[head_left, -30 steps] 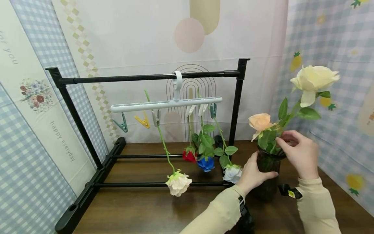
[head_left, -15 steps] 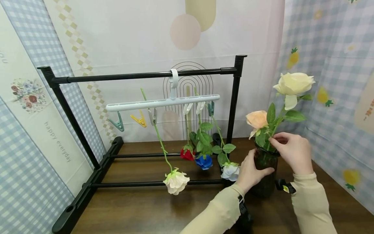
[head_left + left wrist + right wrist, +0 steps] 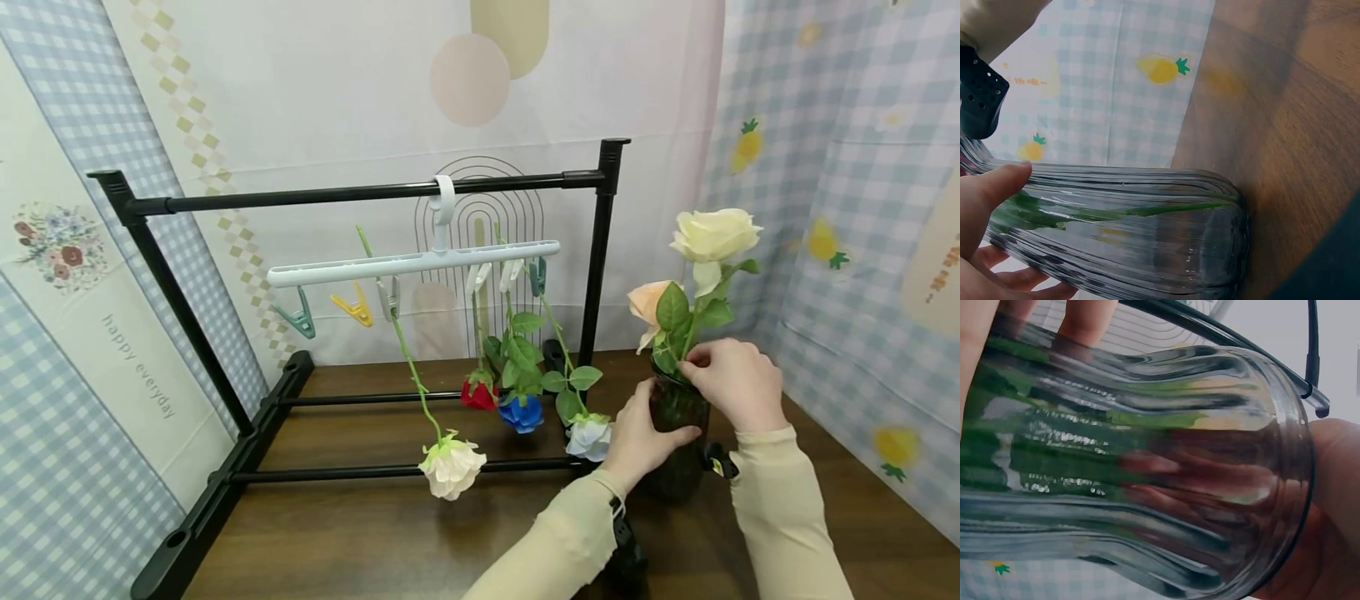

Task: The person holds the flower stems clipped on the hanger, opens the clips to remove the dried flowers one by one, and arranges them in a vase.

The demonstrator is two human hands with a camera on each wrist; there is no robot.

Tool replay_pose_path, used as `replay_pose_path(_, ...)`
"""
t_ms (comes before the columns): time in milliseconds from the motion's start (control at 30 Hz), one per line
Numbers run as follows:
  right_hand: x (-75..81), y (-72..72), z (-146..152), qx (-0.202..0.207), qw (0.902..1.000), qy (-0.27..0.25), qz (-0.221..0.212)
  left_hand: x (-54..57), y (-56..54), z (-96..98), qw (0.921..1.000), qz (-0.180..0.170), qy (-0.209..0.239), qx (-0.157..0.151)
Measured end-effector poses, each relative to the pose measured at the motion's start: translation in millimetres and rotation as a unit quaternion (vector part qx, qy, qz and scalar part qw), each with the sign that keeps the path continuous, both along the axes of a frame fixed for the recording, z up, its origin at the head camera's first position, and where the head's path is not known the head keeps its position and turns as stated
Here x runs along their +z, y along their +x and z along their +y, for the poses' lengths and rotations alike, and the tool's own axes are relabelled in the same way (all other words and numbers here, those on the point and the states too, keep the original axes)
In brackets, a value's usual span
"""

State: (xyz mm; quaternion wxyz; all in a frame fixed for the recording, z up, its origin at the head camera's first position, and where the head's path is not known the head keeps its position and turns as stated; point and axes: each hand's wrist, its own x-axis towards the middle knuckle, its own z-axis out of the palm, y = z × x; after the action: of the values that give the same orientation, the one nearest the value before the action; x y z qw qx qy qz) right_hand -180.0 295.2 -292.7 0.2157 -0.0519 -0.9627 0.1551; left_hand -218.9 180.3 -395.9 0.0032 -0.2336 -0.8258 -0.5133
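Note:
A dark-looking glass vase (image 3: 681, 412) stands at the right of the rack. My left hand (image 3: 647, 437) grips it below the rim, thumb across the front. In the left wrist view the ribbed glass (image 3: 1147, 181) is clear, with a green stem (image 3: 1172, 208) inside. At the vase mouth, my right hand (image 3: 738, 383) pinches the stem of a cream rose (image 3: 716, 237), which rises above the rim. Beside it a peach rose (image 3: 647, 304) leans left out of the same vase. In the right wrist view the vase rim (image 3: 1304, 450) partly covers my right hand (image 3: 1338, 506).
Left of the vase stands a black rack (image 3: 360, 193). On its bar hangs a pale blue clip hanger (image 3: 405, 265), with a white rose (image 3: 452, 467), red rose (image 3: 480, 393), blue rose (image 3: 521, 412) and pale blue rose (image 3: 588, 437) clipped upside down. A yellow clip (image 3: 354, 306) holds nothing.
The cream rose has moved left and lower, nearer the peach rose, with my right hand following it leftward. My left hand keeps its grip on the vase. The head view has shifted slightly.

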Motion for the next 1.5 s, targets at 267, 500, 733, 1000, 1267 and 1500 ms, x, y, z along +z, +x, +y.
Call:
replay_pose_path(267,2.1,-2.5,0.1,0.009,0.9996,0.006,-0.025,-1.3,-0.3,-0.2,1.0,0.004,-0.007,-0.001)
replay_pose_path(500,-0.7,7.9,-0.7,0.016,0.9994,0.0,0.029,-2.5,1.7,0.2,0.9998,0.007,-0.016,0.004)
replay_pose_path(733,4.6,26.0,-7.0,0.018,0.9963,0.003,0.084,-1.3,2.9,1.2,0.9997,0.016,-0.019,0.008)
replay_pose_path(1000,13.1,39.7,-19.6,0.028,0.984,0.013,0.176,1.7,1.8,1.0,0.9998,0.016,-0.012,0.007)
replay_pose_path(1267,15.6,34.0,-32.0,0.081,0.9524,0.009,0.294,5.4,1.9,-1.2,0.9998,-0.004,-0.02,-0.001)
replay_pose_path(1500,8.7,20.7,-43.2,0.127,0.9315,-0.019,0.341,21.7,11.6,-13.2,0.9985,-0.008,-0.052,-0.016)
